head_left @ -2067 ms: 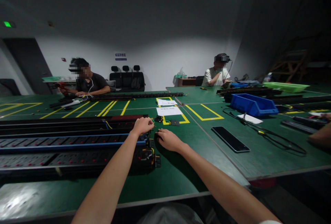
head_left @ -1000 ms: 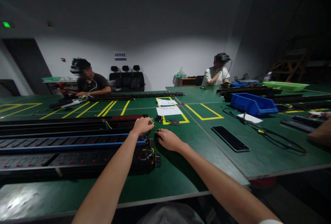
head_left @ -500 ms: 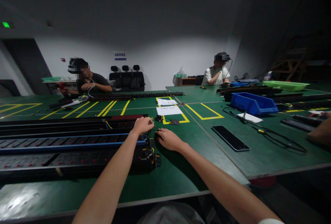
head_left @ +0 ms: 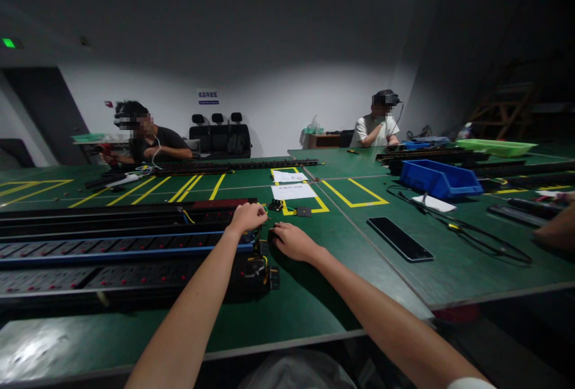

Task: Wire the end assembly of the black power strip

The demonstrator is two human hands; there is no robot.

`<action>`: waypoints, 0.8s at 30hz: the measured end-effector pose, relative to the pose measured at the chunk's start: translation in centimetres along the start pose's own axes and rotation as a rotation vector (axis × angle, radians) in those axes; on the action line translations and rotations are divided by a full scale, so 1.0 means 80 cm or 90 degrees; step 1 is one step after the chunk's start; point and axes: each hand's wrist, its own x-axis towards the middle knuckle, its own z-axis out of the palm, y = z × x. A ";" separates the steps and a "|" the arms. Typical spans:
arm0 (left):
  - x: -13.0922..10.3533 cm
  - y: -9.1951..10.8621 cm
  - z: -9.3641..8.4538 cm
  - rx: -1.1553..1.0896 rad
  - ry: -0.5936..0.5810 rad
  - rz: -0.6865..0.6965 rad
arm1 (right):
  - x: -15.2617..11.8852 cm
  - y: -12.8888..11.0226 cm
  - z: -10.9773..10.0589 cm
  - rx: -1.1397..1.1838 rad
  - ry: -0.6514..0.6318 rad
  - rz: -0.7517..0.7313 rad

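Observation:
My left hand (head_left: pixel 249 217) is closed in a pinch at the right end of the black power strips, and a thin wire (head_left: pixel 268 218) shows at its fingertips. Just to the right, my right hand (head_left: pixel 294 242) rests low over the table with its fingers curled in; whatever they may hold is hidden. Several long power strips (head_left: pixel 148 278) with red dots lie side by side to the left, one edged by a blue rail (head_left: pixel 179 253). Beyond my hands sit a small black connector (head_left: pixel 275 204) and a flat black piece (head_left: pixel 304 211), linked by a green-yellow wire.
On the right lie a phone (head_left: pixel 399 239), a black cable (head_left: pixel 485 242) and a blue bin (head_left: pixel 442 179). Paper sheets (head_left: pixel 294 191) lie ahead. Two people (head_left: pixel 164 140) sit across the table; another person's hand (head_left: pixel 559 227) reaches in at the right edge.
My hands stay almost in the same place. The person across on the left has leaned slightly further left.

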 end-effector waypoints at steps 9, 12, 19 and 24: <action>0.000 0.001 0.000 0.002 -0.005 -0.005 | 0.000 0.001 0.002 -0.009 0.004 -0.006; 0.000 0.002 -0.001 0.002 -0.010 -0.011 | 0.000 0.001 0.001 -0.008 0.004 -0.005; 0.001 -0.001 0.001 0.005 -0.002 0.001 | 0.000 0.001 0.001 -0.011 0.010 -0.010; 0.001 -0.001 0.001 0.003 0.002 0.009 | -0.001 0.001 0.000 -0.010 0.008 -0.007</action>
